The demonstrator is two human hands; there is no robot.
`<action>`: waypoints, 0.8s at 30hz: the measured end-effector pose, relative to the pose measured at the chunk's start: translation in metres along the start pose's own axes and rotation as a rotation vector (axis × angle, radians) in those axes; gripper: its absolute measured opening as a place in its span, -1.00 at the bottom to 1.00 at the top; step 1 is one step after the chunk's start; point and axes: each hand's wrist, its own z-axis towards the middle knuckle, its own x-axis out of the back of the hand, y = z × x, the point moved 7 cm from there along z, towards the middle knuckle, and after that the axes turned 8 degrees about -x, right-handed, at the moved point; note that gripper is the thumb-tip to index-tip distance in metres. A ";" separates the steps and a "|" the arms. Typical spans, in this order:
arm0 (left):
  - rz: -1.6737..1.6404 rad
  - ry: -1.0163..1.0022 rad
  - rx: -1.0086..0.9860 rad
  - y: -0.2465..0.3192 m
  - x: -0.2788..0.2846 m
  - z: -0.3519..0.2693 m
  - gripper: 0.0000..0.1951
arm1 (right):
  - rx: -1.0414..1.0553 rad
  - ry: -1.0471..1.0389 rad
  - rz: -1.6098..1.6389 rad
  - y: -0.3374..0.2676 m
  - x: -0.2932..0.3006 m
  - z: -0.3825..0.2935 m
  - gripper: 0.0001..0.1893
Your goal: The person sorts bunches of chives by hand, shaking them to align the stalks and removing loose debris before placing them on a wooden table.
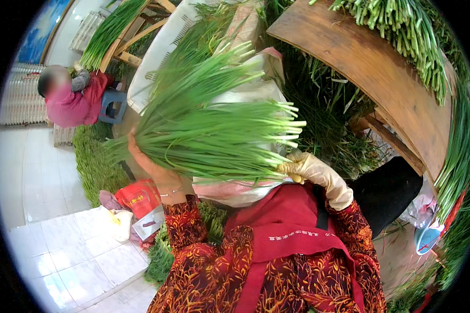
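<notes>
A fanned bunch of long green stalks, likely garlic chives [219, 133], spreads across the middle above my lap, its pale cut ends to the right. My bare left hand [141, 150] is closed round the leafy ends at the bunch's left. At the lower right end, my gloved right hand [303, 166] pinches the pale end of a stalk or a few at the bunch's edge. The stalks are slightly blurred. Beneath them lies a white woven sack [235, 191] over my red apron [274, 207].
A curved-looking wooden board [360, 58] at upper right bears a pile of cut stalks [411, 39]. A white plastic crate [149, 66] stands beyond my left hand. A person [72, 96] sits at far left. A red bag [139, 197] and a blue cup [427, 238] are nearby.
</notes>
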 end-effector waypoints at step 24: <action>0.297 0.012 -0.299 0.012 -0.006 0.006 -0.71 | 0.462 0.277 0.109 -0.097 0.053 -0.003 -0.70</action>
